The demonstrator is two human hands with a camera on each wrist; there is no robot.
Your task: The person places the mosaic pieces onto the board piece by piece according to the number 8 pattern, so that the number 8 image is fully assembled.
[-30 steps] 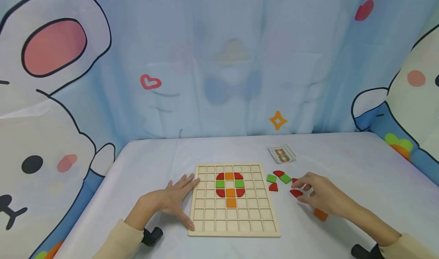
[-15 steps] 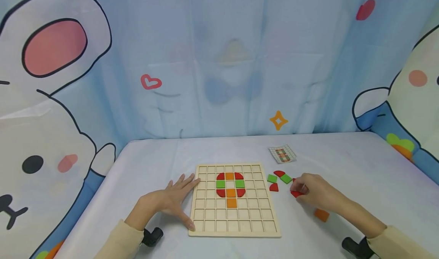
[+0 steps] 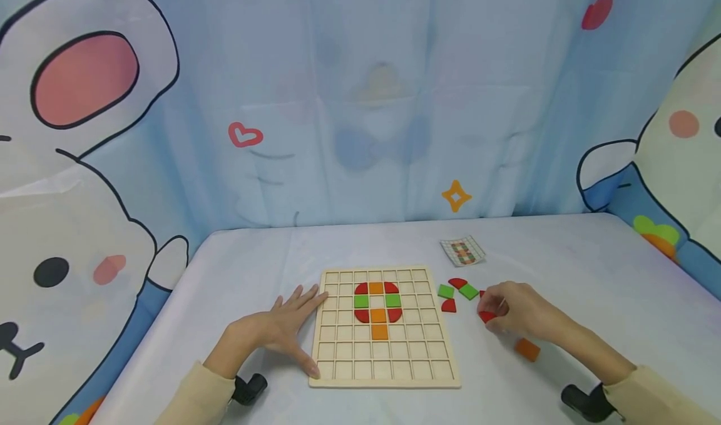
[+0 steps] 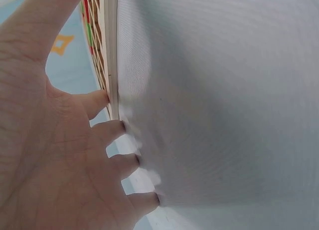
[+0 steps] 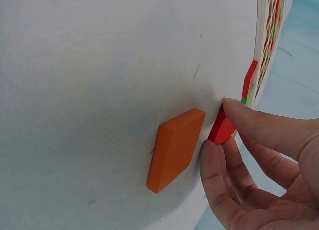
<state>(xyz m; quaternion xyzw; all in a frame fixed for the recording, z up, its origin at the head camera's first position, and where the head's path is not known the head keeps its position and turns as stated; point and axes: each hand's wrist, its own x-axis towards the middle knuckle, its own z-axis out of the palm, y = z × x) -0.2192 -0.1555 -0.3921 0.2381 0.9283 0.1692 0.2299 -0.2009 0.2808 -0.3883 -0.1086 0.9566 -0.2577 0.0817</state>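
Note:
My left hand spreads its fingers along the left edge of a wooden grid board; the thumb touches its front corner. Red, green and orange tiles sit in cells of the board's upper middle. Right of the board, my right hand pinches a red quarter-round tile between thumb and fingers, low over the table. In the right wrist view an orange square tile lies just beside the fingertips. Another red tile is mostly hidden behind this hand in the head view.
Between board and right hand lie loose tiles: a green tile, another green tile, a red tile and a nearer red tile. A small pattern card lies behind them. A printed curtain hangs behind the table.
My right hand has closed its thumb and fingers on the red quarter-round tile and shifted it slightly. The left hand and the board have stayed in place.

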